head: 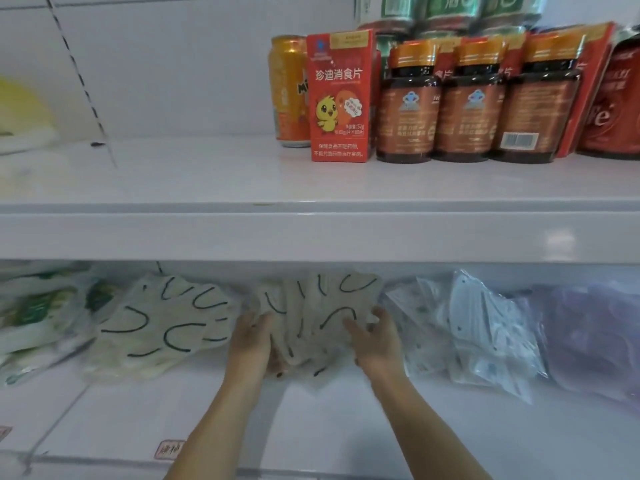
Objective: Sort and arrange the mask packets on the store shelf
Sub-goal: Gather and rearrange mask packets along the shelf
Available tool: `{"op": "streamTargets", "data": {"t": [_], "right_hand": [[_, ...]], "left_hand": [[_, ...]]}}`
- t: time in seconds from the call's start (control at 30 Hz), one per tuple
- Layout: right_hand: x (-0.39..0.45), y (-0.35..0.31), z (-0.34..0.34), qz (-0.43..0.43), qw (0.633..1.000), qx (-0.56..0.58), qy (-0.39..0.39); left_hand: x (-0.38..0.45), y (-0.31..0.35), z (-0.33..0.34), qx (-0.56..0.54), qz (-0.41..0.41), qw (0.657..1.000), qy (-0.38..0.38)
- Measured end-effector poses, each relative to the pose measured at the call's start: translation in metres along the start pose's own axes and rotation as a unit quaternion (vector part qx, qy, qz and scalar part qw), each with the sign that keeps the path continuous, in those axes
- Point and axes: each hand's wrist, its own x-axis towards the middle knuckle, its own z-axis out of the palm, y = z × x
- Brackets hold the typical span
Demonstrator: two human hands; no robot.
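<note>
Your hands on the mask packets, lower shelf.
Your left hand (pixel 251 336) and right hand (pixel 375 336) grip crinkly cream mask packets (pixel 318 310) between them, on the glossy white shelf (pixel 329 410); clear packets (pixel 478 327) lie right.

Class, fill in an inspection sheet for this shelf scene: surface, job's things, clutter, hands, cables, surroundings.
Surface: white lower shelf, bare at the front.
Job's things: beige mask packets in both hands; fanned beige pile to the left; clear mask packets to the right.
Clutter: green-printed bags far left; purple bag far right.
Hands: left hand and right hand each have a grip on the packets.
Cables: nothing seen.
Surroundings: upper shelf with red box, brown bottles, orange can.
</note>
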Motion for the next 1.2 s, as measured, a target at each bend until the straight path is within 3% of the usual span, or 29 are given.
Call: {"op": "streamTargets", "data": {"t": [0.1, 0.2, 0.3, 0.5, 0.7, 0.83, 0.9, 1.2], "right_hand": [[-0.011, 0.027, 0.0, -0.035, 0.991, -0.125, 0.025], [-0.026, 0.049, 0.01, -0.18, 0.943, -0.261, 0.105], [-0.036, 0.048, 0.029, -0.239, 0.921, -0.294, 0.093], [-0.067, 0.029, 0.067, -0.304, 0.898, -0.302, 0.103], [-0.106, -0.001, 0.18, -0.33, 0.883, -0.332, -0.037], [-0.141, -0.019, 0.281, -0.328, 0.896, -0.282, -0.104], [-0.156, -0.028, 0.335, -0.343, 0.893, -0.262, -0.132], [-0.216, -0.082, 0.555, -0.397, 0.83, -0.204, -0.335]], "left_hand": [[-0.014, -0.006, -0.02, 0.135, 0.083, 0.986, 0.05], [-0.021, -0.019, -0.027, 0.175, 0.106, 0.979, 0.026], [-0.022, -0.019, -0.031, 0.178, 0.117, 0.977, 0.002], [-0.022, -0.01, -0.09, 0.253, 0.186, 0.947, 0.065], [-0.016, -0.001, -0.222, 0.258, 0.219, 0.936, 0.093], [-0.008, 0.006, -0.351, 0.391, 0.249, 0.873, 0.151], [-0.004, 0.01, -0.414, 0.412, 0.242, 0.86, 0.179], [0.009, 0.021, -0.638, 0.378, 0.183, 0.865, 0.276]]}}
